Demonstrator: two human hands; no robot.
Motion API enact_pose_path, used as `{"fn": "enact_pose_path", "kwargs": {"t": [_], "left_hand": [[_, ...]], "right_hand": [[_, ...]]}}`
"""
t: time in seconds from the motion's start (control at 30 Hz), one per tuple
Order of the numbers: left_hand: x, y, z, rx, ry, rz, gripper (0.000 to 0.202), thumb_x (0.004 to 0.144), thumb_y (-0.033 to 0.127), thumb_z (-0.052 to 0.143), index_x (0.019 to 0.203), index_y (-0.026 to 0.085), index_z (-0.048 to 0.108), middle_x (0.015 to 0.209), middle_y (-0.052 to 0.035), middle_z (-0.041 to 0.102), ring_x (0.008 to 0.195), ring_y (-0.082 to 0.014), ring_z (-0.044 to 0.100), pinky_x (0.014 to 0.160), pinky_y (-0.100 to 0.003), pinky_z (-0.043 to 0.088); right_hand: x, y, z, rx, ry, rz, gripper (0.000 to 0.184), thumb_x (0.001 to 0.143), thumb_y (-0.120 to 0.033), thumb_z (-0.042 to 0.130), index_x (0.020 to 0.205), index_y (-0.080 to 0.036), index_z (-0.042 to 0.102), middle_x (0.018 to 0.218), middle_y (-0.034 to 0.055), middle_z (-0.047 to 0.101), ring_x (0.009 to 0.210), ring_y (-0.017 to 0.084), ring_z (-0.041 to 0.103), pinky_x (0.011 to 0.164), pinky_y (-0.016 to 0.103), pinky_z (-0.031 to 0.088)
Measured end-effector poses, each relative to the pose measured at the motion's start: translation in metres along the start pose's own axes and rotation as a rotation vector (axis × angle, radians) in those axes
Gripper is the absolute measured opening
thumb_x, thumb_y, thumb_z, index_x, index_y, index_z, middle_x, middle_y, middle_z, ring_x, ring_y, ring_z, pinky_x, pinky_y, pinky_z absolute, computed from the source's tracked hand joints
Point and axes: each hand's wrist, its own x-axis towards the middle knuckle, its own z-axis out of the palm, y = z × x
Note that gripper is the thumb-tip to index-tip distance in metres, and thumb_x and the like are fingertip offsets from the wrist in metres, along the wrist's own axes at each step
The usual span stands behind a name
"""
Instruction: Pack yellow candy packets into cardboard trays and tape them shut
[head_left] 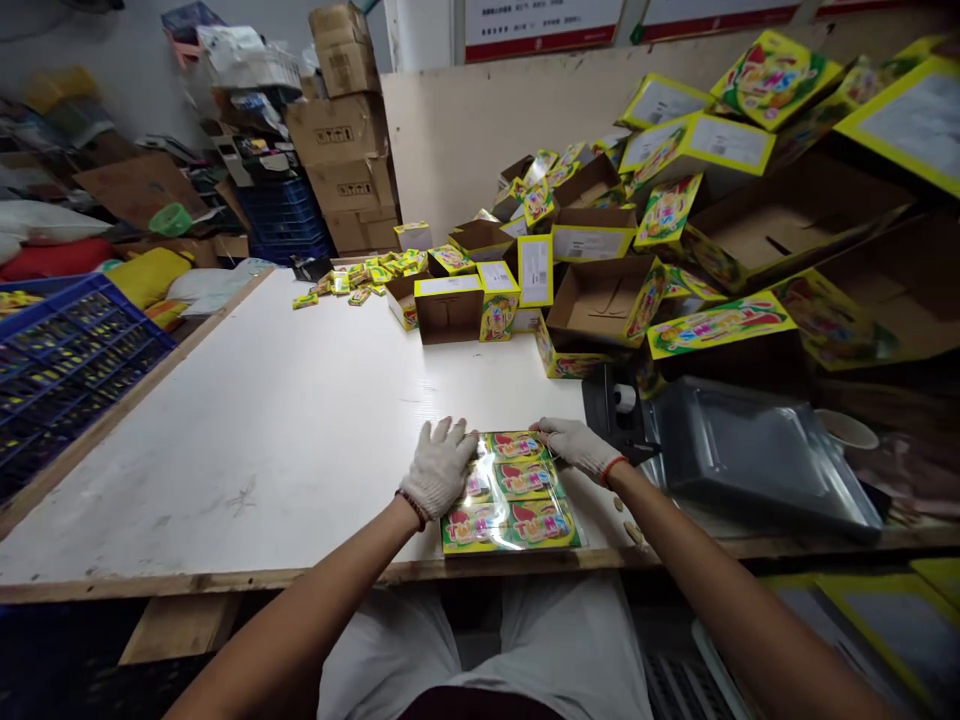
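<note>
head: left hand [441,465], right hand [577,445], grip open, on pack [517,500]; white table [300,400]; heaped boxes [600,290]

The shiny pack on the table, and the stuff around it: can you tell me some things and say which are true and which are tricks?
1. The left hand and the right hand are both gloved in white. True.
2. The left hand lies flat on the left side of the shiny pack. True.
3. The shiny pack lies at the far end of the table. False: it lies at the near edge, right in front of the person.
4. The blue crate stands to the right of the table. False: it is on the left.
5. Open yellow boxes are heaped at the table's far right. True.
</note>
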Motion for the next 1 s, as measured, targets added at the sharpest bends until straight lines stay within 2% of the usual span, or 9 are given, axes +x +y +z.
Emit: {"fn": "enact_pose_path", "kwargs": {"t": [0.07,0.13,0.33,0.47,0.6,0.7,0.77,0.9,1.0], "left_hand": [[0.016,0.016,0.002,0.125,-0.057,0.223,0.039,0.096,0.027,0.045,0.134,0.018,0.053,0.146,-0.0145,0.051,0.13,-0.0325,0.045,0.109,-0.057,0.035],[0.031,0.035,0.006,0.155,-0.068,0.307,0.04,0.099,0.034,0.041,0.134,0.019,0.052,0.146,-0.0133,0.051,0.126,-0.0319,0.048,0.104,-0.059,0.039],[0.044,0.068,0.01,0.167,-0.111,0.332,0.048,0.101,0.044,0.038,0.147,0.035,0.04,0.147,-0.0113,0.047,0.124,-0.0338,0.047,0.101,-0.069,0.034],[0.048,0.064,0.003,0.163,-0.162,0.245,0.051,0.1,0.044,0.038,0.149,0.029,0.04,0.133,-0.0137,0.054,0.118,-0.0336,0.051,0.101,-0.061,0.037],[0.061,0.056,-0.003,0.175,-0.161,0.127,0.053,0.1,0.04,0.039,0.15,0.023,0.039,0.127,-0.0126,0.059,0.113,-0.0304,0.055,0.097,-0.047,0.041],[0.066,0.052,-0.004,0.212,-0.168,0.036,0.05,0.1,0.04,0.037,0.146,0.022,0.045,0.118,-0.0137,0.063,0.105,-0.0318,0.059,0.087,-0.046,0.044],[0.062,0.05,-0.004,0.219,-0.182,0.007,0.05,0.101,0.041,0.034,0.145,0.021,0.047,0.111,-0.0139,0.066,0.1,-0.0325,0.062,0.08,-0.045,0.046],[0.044,0.053,-0.001,0.217,-0.164,0.041,0.052,0.101,0.042,0.034,0.147,0.022,0.044,0.113,-0.013,0.065,0.102,-0.032,0.06,0.082,-0.046,0.045],[0.041,0.059,-0.001,0.196,-0.134,0.08,0.051,0.1,0.041,0.037,0.147,0.023,0.044,0.117,-0.0131,0.062,0.103,-0.0323,0.058,0.086,-0.048,0.045]], "right_hand": [[-0.001,0.003,-0.001,0.015,-0.008,-0.006,0.03,0.079,-0.029,0.057,0.107,-0.018,0.065,0.077,0.0015,0.063,0.063,0.012,0.056,0.053,0.021,0.046],[-0.007,0.008,-0.002,0.018,-0.013,-0.016,0.038,0.078,-0.026,0.055,0.114,-0.019,0.063,0.078,0.0011,0.064,0.064,0.013,0.057,0.055,0.022,0.047],[-0.068,0.053,0.009,0.01,-0.051,-0.027,0.039,0.066,-0.018,0.058,0.104,-0.018,0.068,0.078,0.0021,0.066,0.069,0.016,0.057,0.061,0.023,0.048],[-0.097,0.092,0.016,0.285,-0.069,0.05,0.046,0.075,-0.039,0.056,0.116,-0.017,0.062,0.086,0.0039,0.065,0.065,0.015,0.059,0.06,0.028,0.049],[-0.073,0.095,0.012,0.29,0.139,-0.052,0.059,0.077,-0.05,0.058,0.125,-0.015,0.058,0.085,0.0038,0.061,0.073,0.017,0.059,0.064,0.028,0.047],[-0.043,0.072,0.008,0.171,0.148,-0.176,0.068,0.078,-0.048,0.056,0.135,-0.011,0.052,0.07,-0.0021,0.054,0.065,0.016,0.052,0.061,0.028,0.044],[-0.032,0.06,0.008,0.106,0.143,-0.256,0.065,0.077,-0.042,0.057,0.135,-0.011,0.055,0.074,-0.0002,0.058,0.07,0.017,0.054,0.068,0.03,0.047],[-0.039,0.062,0.012,0.075,0.109,-0.319,0.055,0.077,-0.035,0.058,0.128,-0.016,0.064,0.098,0.0072,0.07,0.091,0.023,0.061,0.084,0.035,0.051],[-0.052,0.075,0.016,0.123,0.121,-0.265,0.058,0.08,-0.039,0.056,0.133,-0.015,0.062,0.089,0.005,0.068,0.082,0.021,0.061,0.073,0.032,0.051]]}}
